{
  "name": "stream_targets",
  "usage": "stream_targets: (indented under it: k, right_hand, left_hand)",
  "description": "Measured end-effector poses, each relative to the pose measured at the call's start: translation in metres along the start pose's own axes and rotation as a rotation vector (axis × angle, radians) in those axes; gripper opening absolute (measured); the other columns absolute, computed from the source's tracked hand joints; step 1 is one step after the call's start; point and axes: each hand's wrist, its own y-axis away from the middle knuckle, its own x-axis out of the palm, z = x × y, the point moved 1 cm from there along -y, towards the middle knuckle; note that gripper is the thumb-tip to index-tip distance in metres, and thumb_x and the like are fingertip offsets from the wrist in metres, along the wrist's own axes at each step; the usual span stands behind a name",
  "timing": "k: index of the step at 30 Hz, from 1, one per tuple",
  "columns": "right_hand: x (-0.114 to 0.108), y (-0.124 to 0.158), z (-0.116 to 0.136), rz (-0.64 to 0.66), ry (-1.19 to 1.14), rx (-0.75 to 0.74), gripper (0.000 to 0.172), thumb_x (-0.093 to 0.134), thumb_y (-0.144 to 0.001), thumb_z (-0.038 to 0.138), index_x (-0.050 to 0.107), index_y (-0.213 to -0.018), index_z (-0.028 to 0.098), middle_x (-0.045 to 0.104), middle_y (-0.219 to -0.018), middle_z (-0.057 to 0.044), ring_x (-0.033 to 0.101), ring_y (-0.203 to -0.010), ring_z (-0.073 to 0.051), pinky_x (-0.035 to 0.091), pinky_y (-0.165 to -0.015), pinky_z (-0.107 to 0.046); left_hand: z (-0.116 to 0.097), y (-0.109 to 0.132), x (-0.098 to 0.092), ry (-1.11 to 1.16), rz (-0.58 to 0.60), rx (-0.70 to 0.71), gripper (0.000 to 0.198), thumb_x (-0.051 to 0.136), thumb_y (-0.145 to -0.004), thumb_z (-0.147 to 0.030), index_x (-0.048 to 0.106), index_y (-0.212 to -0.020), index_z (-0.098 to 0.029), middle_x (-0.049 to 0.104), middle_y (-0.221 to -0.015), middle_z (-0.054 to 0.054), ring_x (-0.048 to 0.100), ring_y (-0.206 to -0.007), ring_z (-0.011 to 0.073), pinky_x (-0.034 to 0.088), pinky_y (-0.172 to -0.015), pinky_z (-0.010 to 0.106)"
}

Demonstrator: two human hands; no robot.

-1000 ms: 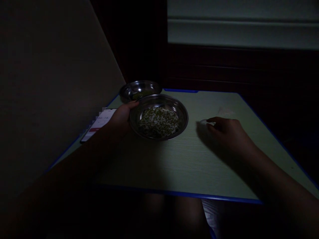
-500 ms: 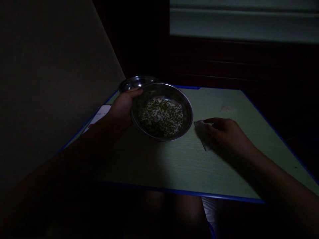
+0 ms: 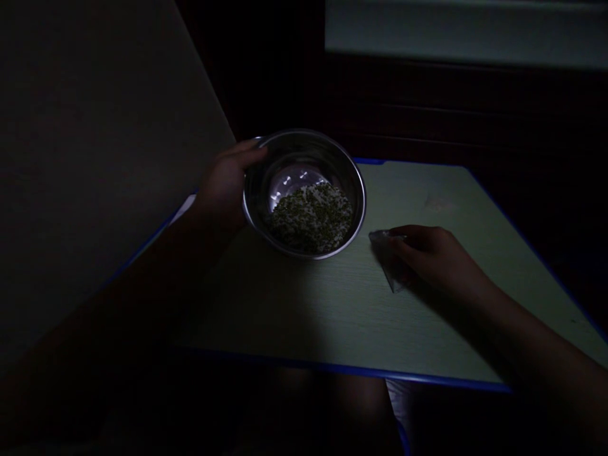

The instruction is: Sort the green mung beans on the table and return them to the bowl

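My left hand [image 3: 225,180] grips the left rim of a shiny metal bowl [image 3: 349,168], thumb over the edge. The bowl is held above the table, tilted toward me. In its lower part lies a mix of green and white grains [image 3: 313,218], and the bare bowl bottom shows above them. To the right, my right hand [image 3: 427,250] is closed, thumb and fingers pinching a small clear plastic bag [image 3: 389,263] just over the tabletop. Whether the bag contains anything is too dark to make out.
The pale green table [image 3: 361,323] has a blue edge. A faint whitish patch [image 3: 439,202] lies on its right half. At the left edge a white thing [image 3: 184,208] shows partly behind my left arm. A wall [image 3: 95,126] stands close on the left.
My left hand has raised the bowl and tilted it further, so the grains have slid down. The second metal bowl behind it is now almost hidden. My right hand stays nearly still.
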Motion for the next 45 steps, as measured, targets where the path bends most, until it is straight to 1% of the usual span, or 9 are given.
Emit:
stream_targets:
  k: [10,14,16,19,23,28,35,41,45]
  right_hand:
    - [-0.0007,-0.0004,-0.0012,-0.002,0.024,0.010,0.035,0.053,-0.087,0.037,0.071,-0.106,0.014,0.074,-0.073,-0.008,0.065,-0.052,-0.017,0.047,-0.047,-0.025]
    - [0.0008,-0.0003,-0.0039,0.001,-0.048,0.019,0.035,0.053,-0.087,0.037,0.069,-0.107,0.014,0.074,-0.074,-0.007,0.064,-0.050,-0.017,0.047,-0.045,-0.025]
    - [0.0026,-0.0004,-0.0065,0.009,-0.073,0.020,0.036,0.054,-0.087,0.039,0.069,-0.108,0.014,0.074,-0.074,-0.007,0.064,-0.050,-0.017,0.046,-0.044,-0.025]
    - [0.0047,-0.0007,-0.0083,0.005,-0.078,0.019,0.037,0.054,-0.087,0.040,0.069,-0.108,0.014,0.074,-0.075,-0.008,0.064,-0.051,-0.017,0.046,-0.045,-0.026]
    - [0.0055,-0.0008,-0.0054,0.020,-0.079,0.028,0.037,0.054,-0.086,0.039,0.069,-0.108,0.012,0.072,-0.070,-0.007,0.062,-0.046,-0.016,0.044,-0.043,-0.026]
    - [0.0064,-0.0007,-0.0022,0.007,-0.067,0.031,0.036,0.055,-0.086,0.037,0.070,-0.106,0.011,0.072,-0.069,-0.007,0.062,-0.047,-0.016,0.045,-0.044,-0.026]
    - [0.0078,-0.0009,-0.0017,0.002,-0.078,0.038,0.036,0.055,-0.086,0.036,0.069,-0.107,0.011,0.071,-0.066,-0.006,0.061,-0.045,-0.015,0.043,-0.043,-0.025]
    - [0.0086,0.0002,-0.0003,0.011,-0.108,0.052,0.035,0.055,-0.086,0.037,0.070,-0.106,0.013,0.068,-0.060,-0.004,0.060,-0.043,-0.015,0.045,-0.042,-0.025]
    - [0.0089,0.0004,-0.0008,0.016,-0.120,0.067,0.037,0.056,-0.086,0.036,0.069,-0.110,0.011,0.072,-0.068,-0.007,0.062,-0.044,-0.015,0.046,-0.042,-0.025]
  left_hand:
    - [-0.0022,-0.0010,-0.0016,-0.076,-0.076,0.074,0.018,0.051,-0.083,-0.008,0.066,-0.092,-0.006,0.064,-0.069,0.003,0.067,-0.092,0.0248,0.040,-0.107,0.053]
    - [-0.0039,0.0012,0.0003,-0.087,-0.099,0.126,0.014,0.054,-0.082,-0.008,0.067,-0.085,-0.007,0.062,-0.064,0.000,0.066,-0.076,0.0178,0.052,-0.084,0.031]
    - [-0.0046,0.0022,0.0016,-0.080,-0.125,0.118,0.016,0.055,-0.081,-0.008,0.069,-0.088,-0.008,0.064,-0.066,0.002,0.065,-0.073,0.0162,0.049,-0.068,0.022]
    - [-0.0044,0.0020,0.0023,-0.055,-0.103,0.121,0.018,0.054,-0.080,-0.007,0.070,-0.086,-0.010,0.065,-0.067,0.001,0.063,-0.070,0.0139,0.046,-0.060,0.018]
    - [-0.0019,-0.0008,-0.0016,-0.054,-0.089,0.158,0.015,0.056,-0.079,-0.008,0.071,-0.078,-0.013,0.064,-0.068,0.000,0.060,-0.067,0.0109,0.046,-0.062,0.017]
    - [-0.0015,-0.0001,-0.0037,-0.108,-0.077,0.177,0.016,0.062,-0.077,-0.015,0.072,-0.089,-0.013,0.068,-0.084,0.004,0.062,-0.075,0.0136,0.047,-0.068,0.022]
    - [-0.0037,0.0028,0.0008,-0.083,-0.130,0.157,0.017,0.058,-0.078,-0.011,0.071,-0.088,-0.011,0.067,-0.082,0.004,0.061,-0.075,0.0138,0.046,-0.069,0.023]
    - [-0.0003,0.0007,-0.0039,-0.120,-0.077,0.206,0.018,0.062,-0.076,-0.016,0.073,-0.091,-0.015,0.069,-0.086,0.003,0.060,-0.075,0.0137,0.046,-0.071,0.024]
    - [-0.0010,0.0023,-0.0028,-0.117,-0.091,0.216,0.017,0.062,-0.076,-0.015,0.073,-0.089,-0.014,0.068,-0.084,0.003,0.060,-0.074,0.0125,0.047,-0.076,0.025]
